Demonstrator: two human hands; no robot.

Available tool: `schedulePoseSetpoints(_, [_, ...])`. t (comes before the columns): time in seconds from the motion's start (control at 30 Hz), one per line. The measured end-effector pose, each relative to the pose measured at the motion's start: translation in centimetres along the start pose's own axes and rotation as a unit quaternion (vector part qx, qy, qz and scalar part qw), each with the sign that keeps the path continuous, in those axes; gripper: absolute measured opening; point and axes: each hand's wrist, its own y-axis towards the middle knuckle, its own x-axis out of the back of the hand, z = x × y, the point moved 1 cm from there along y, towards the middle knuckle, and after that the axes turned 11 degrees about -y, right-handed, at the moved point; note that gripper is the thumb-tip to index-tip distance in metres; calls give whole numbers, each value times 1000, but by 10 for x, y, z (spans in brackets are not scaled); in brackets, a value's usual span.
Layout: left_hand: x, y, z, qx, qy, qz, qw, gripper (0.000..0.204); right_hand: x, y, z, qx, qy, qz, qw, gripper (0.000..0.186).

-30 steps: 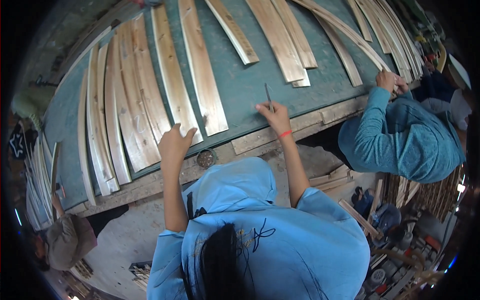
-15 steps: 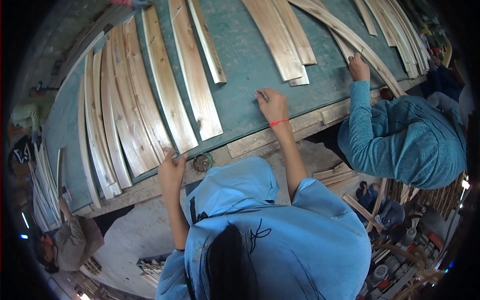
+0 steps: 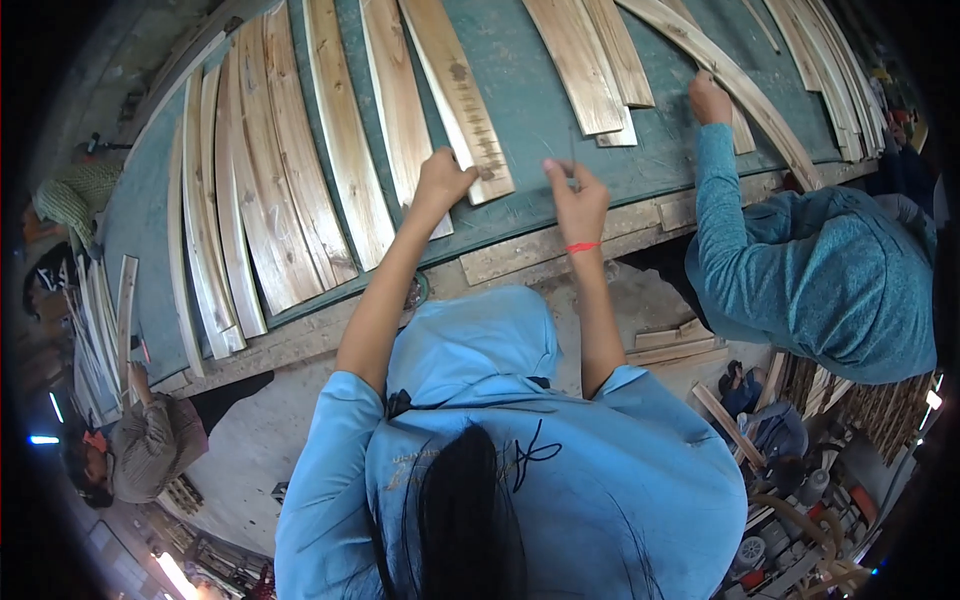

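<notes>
Wooden board [image 3: 462,100] on our tabletop [image 3: 527,125], prob. stiff & light, is best held at its near end, where our L hand [image 3: 440,182] pinches its edge while R hand [image 3: 582,208] fingers pinch a thin, blurry tool [image 3: 573,146].

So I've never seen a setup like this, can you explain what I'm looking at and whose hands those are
There's no machine here. A person in a light blue top works with bare hands, filmed from above by a wide fisheye camera worn on the head. That lens bends straight edges.

Long wooden boards lie on a green table. The left hand is at the near end of a board with dark marks, seemingly touching its edge. The right hand, with a red band at its wrist, seems to pinch something thin, too blurred to name.

The teal sleeve on the right belongs to someone else.
</notes>
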Motion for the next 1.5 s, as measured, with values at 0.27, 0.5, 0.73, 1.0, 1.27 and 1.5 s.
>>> schedulePoseSetpoints(0.27, [16,-44,-9,85,-337,67,935,12,12,-3,-41,-3,34,3,999,41])
schedulePoseSetpoints(0.5, [75,-118,-9,79,-363,-35,928,15,-7,-31,4,88,120,98,984,21])
schedulePoseSetpoints(0.73, [102,-196,-10,27,-411,-115,904,28,-18,-66,70,245,92,208,943,13])
schedulePoseSetpoints(1.0, [114,-233,-24,10,-330,-166,929,32,-26,-92,89,360,39,214,907,14])
schedulePoseSetpoints(1.27, [124,-237,-15,-10,-303,-171,938,26,-36,-108,93,391,40,175,903,12])
schedulePoseSetpoints(1.5, [134,-247,-27,-3,-318,-184,930,29,-46,-115,95,478,9,110,871,14])
